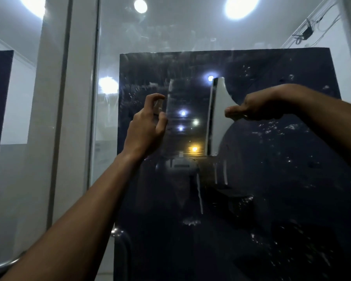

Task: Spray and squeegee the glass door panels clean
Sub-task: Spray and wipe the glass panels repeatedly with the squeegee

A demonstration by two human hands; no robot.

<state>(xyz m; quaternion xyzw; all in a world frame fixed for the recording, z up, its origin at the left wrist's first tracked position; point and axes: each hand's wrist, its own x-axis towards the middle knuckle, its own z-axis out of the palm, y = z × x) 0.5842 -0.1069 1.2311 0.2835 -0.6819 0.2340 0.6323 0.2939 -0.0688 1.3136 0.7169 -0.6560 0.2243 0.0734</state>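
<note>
The glass door panel (251, 179) fills the view, dark behind, speckled with spray droplets and smears on the right and top. My right hand (257, 106) grips the handle of a white squeegee (219, 116), whose blade stands upright against the glass. My left hand (148, 126) holds a small clear spray bottle (158, 107), index finger curled over its top, close to the glass left of the squeegee. A cleaner vertical strip lies between the two hands.
A pale door frame (77, 98) runs vertically on the left, with another glass pane (18, 118) beyond it. A metal door handle (120, 236) shows low at the panel's left edge. Ceiling lights reflect in the glass.
</note>
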